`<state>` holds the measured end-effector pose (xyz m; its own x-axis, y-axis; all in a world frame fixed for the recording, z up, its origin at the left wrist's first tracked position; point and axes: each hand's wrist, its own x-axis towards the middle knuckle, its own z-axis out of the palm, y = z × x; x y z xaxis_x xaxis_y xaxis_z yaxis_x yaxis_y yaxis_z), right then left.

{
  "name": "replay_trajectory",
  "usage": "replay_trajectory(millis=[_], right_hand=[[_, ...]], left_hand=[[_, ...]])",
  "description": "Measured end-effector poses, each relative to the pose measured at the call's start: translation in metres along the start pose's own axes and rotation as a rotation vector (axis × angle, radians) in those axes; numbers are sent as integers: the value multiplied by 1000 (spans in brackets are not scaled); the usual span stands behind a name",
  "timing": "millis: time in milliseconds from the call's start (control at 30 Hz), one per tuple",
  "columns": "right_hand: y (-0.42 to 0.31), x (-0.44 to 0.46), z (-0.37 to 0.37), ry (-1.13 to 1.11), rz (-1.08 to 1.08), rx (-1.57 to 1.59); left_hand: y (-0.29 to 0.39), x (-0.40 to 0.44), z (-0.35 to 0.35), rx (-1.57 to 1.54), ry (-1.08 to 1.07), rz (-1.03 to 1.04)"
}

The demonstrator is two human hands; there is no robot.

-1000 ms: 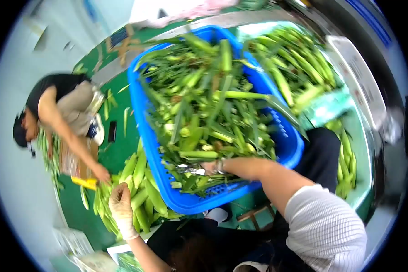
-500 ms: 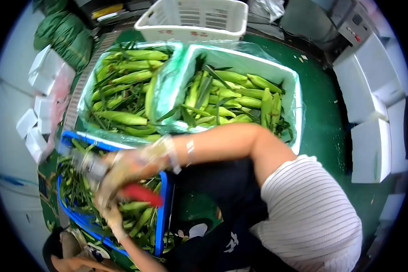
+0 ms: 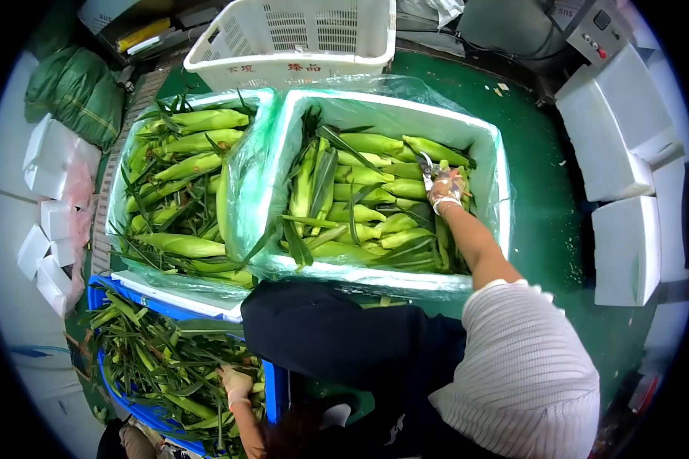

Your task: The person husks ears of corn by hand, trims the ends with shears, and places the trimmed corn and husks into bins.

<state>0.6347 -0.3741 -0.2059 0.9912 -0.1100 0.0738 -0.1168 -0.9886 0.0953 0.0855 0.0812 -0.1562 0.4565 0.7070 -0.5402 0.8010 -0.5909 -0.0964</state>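
Pruning shears (image 3: 427, 170) with silver blades are in my right hand (image 3: 447, 188), whose fingers wrap round their handle. This gloved hand is over the right side of a white foam box (image 3: 500, 176) lined with clear plastic, close against green ears of corn (image 3: 406, 188) in their husks. My left hand (image 3: 237, 384), also gloved, reaches into a blue crate (image 3: 277, 386) among loose corn leaves (image 3: 157, 344) and some ears. Its fingertips are partly lost in the leaves, so what it grips, if anything, I cannot make out.
Left of the box stands a second plastic-lined foam box (image 3: 115, 203) full of corn. Behind both is a white slatted basket (image 3: 298, 65). Stacked white foam boxes (image 3: 626, 252) line the right side. A green sack (image 3: 76, 96) lies at the upper left.
My right hand has carried the shears from above the blue crate to the right side of the foam box. My left hand has separated from it and lowered into the crate. The view has shifted.
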Motion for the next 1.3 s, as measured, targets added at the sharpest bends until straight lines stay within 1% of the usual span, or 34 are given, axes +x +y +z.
replay_trajectory(millis=[33, 67, 100, 133, 200, 233, 267, 300, 333, 367, 400, 433, 467, 500, 533, 567, 600, 633, 667, 733, 767, 800, 833, 867, 900, 933, 1000, 1033, 1067, 1100, 1133, 1200, 1233, 1300], right_hand=[[-3, 13, 25, 16, 85, 71], [0, 18, 53, 14, 172, 132], [-1, 17, 40, -22, 377, 372], [-2, -1, -10, -222, 147, 265], [-13, -5, -46, -325, 24, 348], [-23, -7, -49, -240, 33, 560], [-33, -17, -81, -286, -220, 616], [-55, -38, -144, -309, -281, 658], [-78, -46, -168, -287, -412, 683], [-96, -60, -195, -177, -608, 777], [-123, -86, -250, -210, -651, 801], [-143, -106, -285, -64, -1007, 1059], [-169, -126, -316, -58, -1188, 1185], [-194, -154, -350, 50, -1412, 1321], [-220, -184, -371, 63, -1639, 1464], [-246, -214, -392, 43, -1891, 1577], [-265, -250, -418, 46, -2177, 1617], [-278, -286, -426, -91, -2396, 1522], [-281, -322, -437, -85, -2602, 1418], [-288, -387, -436, -40, -2935, 1109], [-290, -414, -428, 6, -2974, 1148], [-294, -435, -422, 60, -3006, 1189], [-298, -443, -416, 19, -3036, 1097], [-309, -455, -395, -31, -2964, 1220], [-303, -456, -391, -182, -2772, 1211], [-296, -454, -387, -311, -2578, 1178], [-275, -463, -351, -655, -2080, 1259], [-270, -462, -334, -799, -1951, 982], [-272, -465, -329, -945, -1967, 679], [-271, -467, -325, -1113, -1841, 525], [-267, -471, -323, -1270, -1698, 374], [-264, -486, -319, -1353, -1696, 366], [-263, -494, -315, -1389, -1645, 412], [-264, -509, -313, -1464, -1551, 478]], left_hand=[[-8, 2, 1, 2, 17, -7], [-9, -19, -15, -277, 122, 42], [-6, -50, -33, -560, 217, 89], [18, -85, -65, -660, 310, 49], [0, -123, -62, -520, 535, -15], [-20, -132, -56, -562, 608, 31], [-38, -145, -52, -599, 676, 70], [-34, -159, -63, -798, 698, -42], [-37, -169, -74, -816, 698, -58], [-32, -178, -87, -799, 731, -24], [-23, -182, -104, -785, 783, 2], [-4, -192, -129, -839, 797, 79], [15, -202, -154, -886, 813, 146], [24, -206, -175, -1098, 739, 163], [25, -207, -192, -1237, 626, 202], [24, -205, -207, -1454, 465, 247], [19, -205, -215, -1666, 302, 308], [14, -205, -212, -1686, 370, 254], [5, -198, -206, -1930, 224, 275], [-18, -185, -189, -2385, -99, 380], [-29, -190, -180, -2597, -289, 465], [-34, -213, -184, -2763, -364, 528], [-46, -214, -173, -2632, 72, 420], [-63, -211, -153, -2451, 454, 291], [-80, -207, -135, -2509, 653, 241], [-101, -201, -121, -2659, 708, 226], [-131, -191, -109, -2792, 1134, 35], [-144, -188, -105, -2779, 1258, 19], [-151, -191, -108, -2756, 1377, 6], [-154, -193, -113, -2768, 1470, -5], [-155, -195, -117, -2755, 1464, -12], [-153, -194, -123, -2680, 1729, -47], [-153, -193, -120, -2695, 1731, -11], [-151, -192, -116, -2723, 1720, -65]])
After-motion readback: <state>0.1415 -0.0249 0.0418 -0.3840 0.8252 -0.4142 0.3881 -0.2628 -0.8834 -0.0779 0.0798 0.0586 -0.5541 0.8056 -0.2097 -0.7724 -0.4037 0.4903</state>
